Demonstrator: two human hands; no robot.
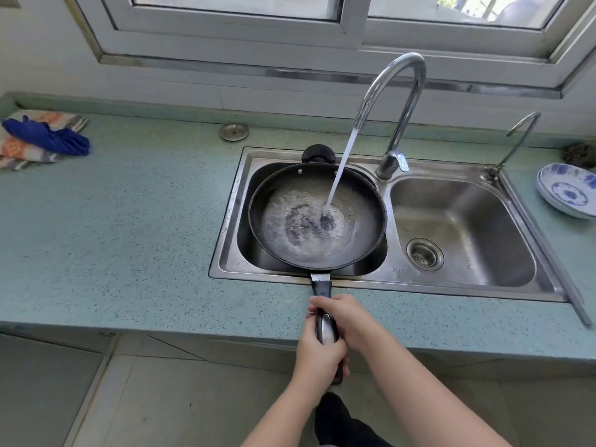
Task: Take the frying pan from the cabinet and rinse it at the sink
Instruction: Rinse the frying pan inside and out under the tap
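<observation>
Evidently left hand (317,358) and right hand (346,317) both clamp the frying pan (317,217) by its handle (322,290), probably steadying its filling weight. Faucet (396,91) water lands inside, over the sink (400,279).

**Home kitchen: sink counter under a window**

Double-bowl stainless sink (399,270) set in a speckled green countertop (129,237), just ahead of the grip on the pan handle (323,290). Gooseneck faucet (408,57) running, beyond the grip; small second tap (519,141) farther right. Blue-and-white bowls (567,191) stacked on the counter, far right of the grip. Patterned cloth (19,146) far left. Sliding window (351,30) behind it all. Tiled floor (161,398) below the grip.
</observation>
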